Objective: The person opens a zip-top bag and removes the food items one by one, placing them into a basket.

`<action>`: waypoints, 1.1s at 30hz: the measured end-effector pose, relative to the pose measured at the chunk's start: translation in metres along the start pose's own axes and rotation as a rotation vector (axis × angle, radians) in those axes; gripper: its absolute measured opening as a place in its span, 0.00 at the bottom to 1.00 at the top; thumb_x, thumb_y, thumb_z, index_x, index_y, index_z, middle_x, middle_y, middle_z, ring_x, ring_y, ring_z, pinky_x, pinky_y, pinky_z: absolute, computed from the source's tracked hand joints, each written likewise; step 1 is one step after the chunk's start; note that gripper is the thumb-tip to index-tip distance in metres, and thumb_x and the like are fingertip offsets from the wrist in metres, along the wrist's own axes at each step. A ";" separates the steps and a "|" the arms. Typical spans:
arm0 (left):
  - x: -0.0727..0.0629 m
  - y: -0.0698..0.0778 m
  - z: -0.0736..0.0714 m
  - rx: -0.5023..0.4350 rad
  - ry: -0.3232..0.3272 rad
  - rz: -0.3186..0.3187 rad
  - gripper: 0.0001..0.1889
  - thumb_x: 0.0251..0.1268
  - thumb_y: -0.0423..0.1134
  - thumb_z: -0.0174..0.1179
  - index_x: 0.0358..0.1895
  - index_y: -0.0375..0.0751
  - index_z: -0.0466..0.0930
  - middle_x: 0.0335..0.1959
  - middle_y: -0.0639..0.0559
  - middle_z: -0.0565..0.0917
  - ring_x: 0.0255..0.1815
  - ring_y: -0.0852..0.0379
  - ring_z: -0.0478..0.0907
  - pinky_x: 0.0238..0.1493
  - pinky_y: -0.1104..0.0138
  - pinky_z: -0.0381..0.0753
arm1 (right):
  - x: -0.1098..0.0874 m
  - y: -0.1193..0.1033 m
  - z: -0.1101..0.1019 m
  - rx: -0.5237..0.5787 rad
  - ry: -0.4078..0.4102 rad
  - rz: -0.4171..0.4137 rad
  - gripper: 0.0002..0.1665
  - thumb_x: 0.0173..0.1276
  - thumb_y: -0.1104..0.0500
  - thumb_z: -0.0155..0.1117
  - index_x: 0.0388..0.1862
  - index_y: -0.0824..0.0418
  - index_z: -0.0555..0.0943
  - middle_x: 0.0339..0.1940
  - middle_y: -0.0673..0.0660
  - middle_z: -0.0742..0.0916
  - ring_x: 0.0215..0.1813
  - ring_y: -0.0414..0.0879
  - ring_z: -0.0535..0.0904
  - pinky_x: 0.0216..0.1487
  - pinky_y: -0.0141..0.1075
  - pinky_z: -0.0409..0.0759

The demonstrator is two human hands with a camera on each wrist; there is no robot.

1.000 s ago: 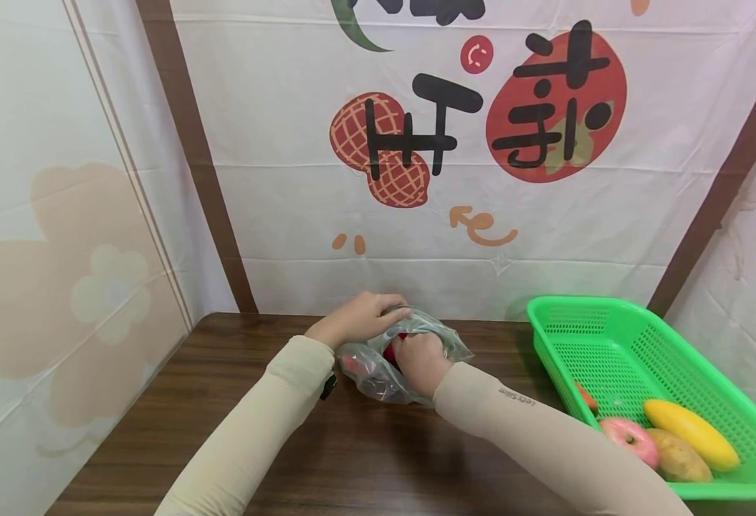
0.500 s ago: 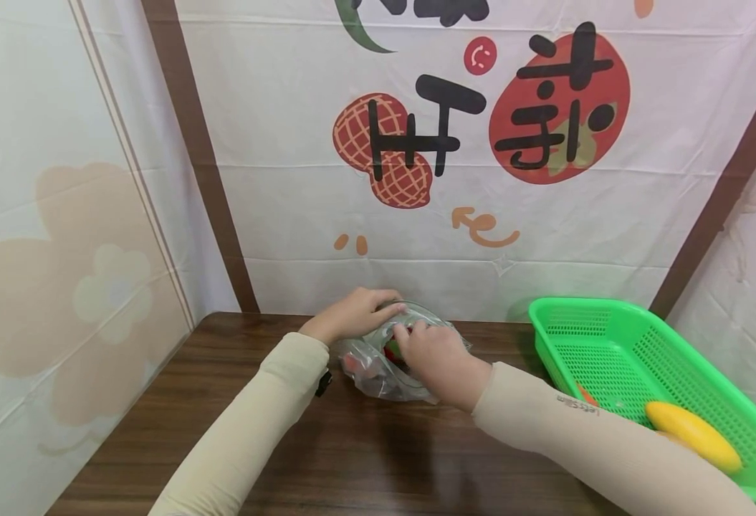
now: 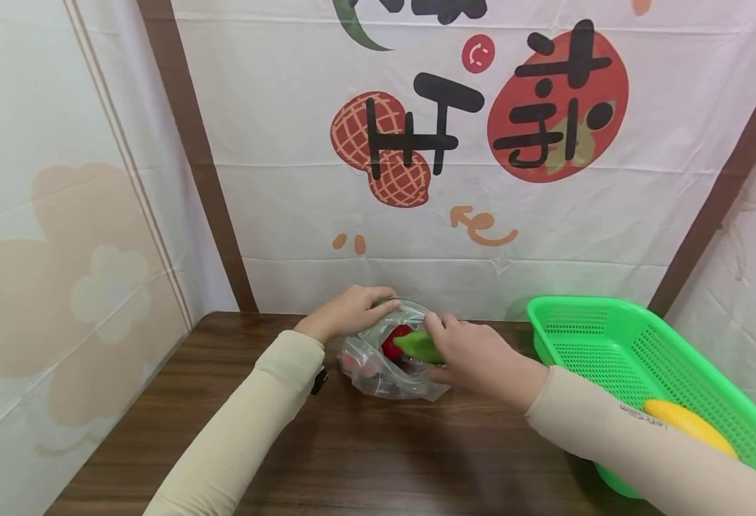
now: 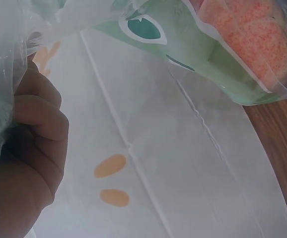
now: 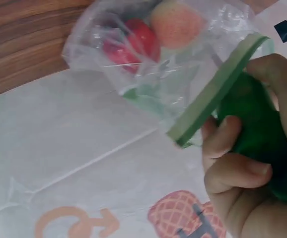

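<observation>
A clear plastic bag (image 3: 384,376) with a green rim strip (image 5: 218,91) lies mouth-up near the table's back edge. Curled fingers of my left hand (image 3: 352,313) grip the bag's rim; the left wrist view shows that hand (image 4: 34,129) beside the film. My right hand (image 3: 484,358) holds a green pepper (image 3: 421,347) at the bag's mouth, its tip pointing left. Closer up, the right hand (image 5: 243,173) wraps round the glossy pepper (image 5: 255,121). Inside the bag are a red round item (image 3: 395,342) and a speckled peach-like fruit (image 4: 257,42).
To the right stands a green perforated basket (image 3: 593,304) with a yellow, mango-like fruit (image 3: 687,424) in it; my right forearm covers part of its contents. A printed white cloth (image 3: 287,179) rises behind the brown wooden table (image 3: 378,459).
My right hand has drawn back from inside the bag toward the right, and the green pepper now shows in it. The left hand stays at the rim, shifted slightly left.
</observation>
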State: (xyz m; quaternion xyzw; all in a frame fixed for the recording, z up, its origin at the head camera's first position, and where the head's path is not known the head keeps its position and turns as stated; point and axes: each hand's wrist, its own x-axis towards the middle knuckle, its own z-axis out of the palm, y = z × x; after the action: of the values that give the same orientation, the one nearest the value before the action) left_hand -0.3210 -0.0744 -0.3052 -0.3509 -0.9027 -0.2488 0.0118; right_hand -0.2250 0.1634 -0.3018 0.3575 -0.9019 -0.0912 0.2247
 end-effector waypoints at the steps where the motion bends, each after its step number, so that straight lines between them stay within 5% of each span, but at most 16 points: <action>1: -0.001 0.000 -0.001 0.000 -0.001 -0.003 0.18 0.80 0.51 0.50 0.60 0.48 0.80 0.47 0.57 0.84 0.48 0.59 0.79 0.56 0.57 0.76 | -0.002 0.002 0.000 0.017 0.015 -0.005 0.36 0.55 0.41 0.79 0.50 0.61 0.72 0.29 0.54 0.77 0.22 0.43 0.76 0.20 0.34 0.78; 14: -0.001 -0.002 -0.004 0.019 0.004 -0.016 0.20 0.80 0.51 0.51 0.63 0.45 0.78 0.57 0.52 0.83 0.60 0.54 0.78 0.62 0.56 0.73 | -0.025 0.029 -0.007 0.053 0.241 -0.017 0.31 0.58 0.41 0.76 0.52 0.59 0.79 0.34 0.50 0.80 0.22 0.40 0.73 0.17 0.34 0.70; 25: -0.004 -0.003 -0.006 0.017 0.004 -0.026 0.19 0.80 0.51 0.51 0.63 0.45 0.79 0.55 0.53 0.83 0.57 0.55 0.79 0.61 0.56 0.75 | -0.048 0.065 -0.017 0.113 0.153 0.179 0.30 0.59 0.48 0.73 0.52 0.63 0.73 0.27 0.49 0.76 0.20 0.40 0.67 0.15 0.35 0.64; 33: -0.004 -0.004 -0.007 0.012 0.001 -0.025 0.19 0.79 0.51 0.51 0.62 0.47 0.79 0.55 0.54 0.83 0.57 0.56 0.78 0.61 0.56 0.74 | -0.071 0.096 -0.023 0.155 0.001 0.349 0.26 0.67 0.46 0.66 0.54 0.62 0.72 0.22 0.48 0.73 0.22 0.41 0.67 0.16 0.37 0.64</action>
State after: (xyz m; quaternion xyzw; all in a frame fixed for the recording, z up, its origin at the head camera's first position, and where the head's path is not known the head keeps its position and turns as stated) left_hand -0.3215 -0.0830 -0.3022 -0.3392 -0.9085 -0.2439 0.0110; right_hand -0.2264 0.2817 -0.2741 0.2119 -0.9544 0.0193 0.2094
